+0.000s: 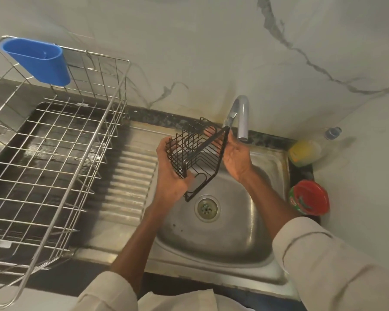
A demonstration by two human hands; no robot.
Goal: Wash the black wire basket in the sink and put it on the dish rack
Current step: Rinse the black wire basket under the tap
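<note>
Looking down from the head camera, we hold the black wire basket (pixel 194 151) in the air above the stainless sink (pixel 213 239), just under the faucet (pixel 239 115) spout. It is tilted, its long axis slanting from the lower left, near the drain (pixel 207 207), up to the right toward the spout. Our left hand (pixel 172 176) cradles its lower left side, fingers curled round the wires. Our right hand (pixel 235 157) grips the upper right edge, fingers partly hidden behind the mesh. The steel dish rack (pixel 54 153) with a blue cutlery cup (pixel 37 59) stands on the counter's left side, across the ribbed drainboard (pixel 128 180). A soap bottle (pixel 308 151) and red-lidded tub (pixel 309 197) sit at the sink's right edge.
</note>
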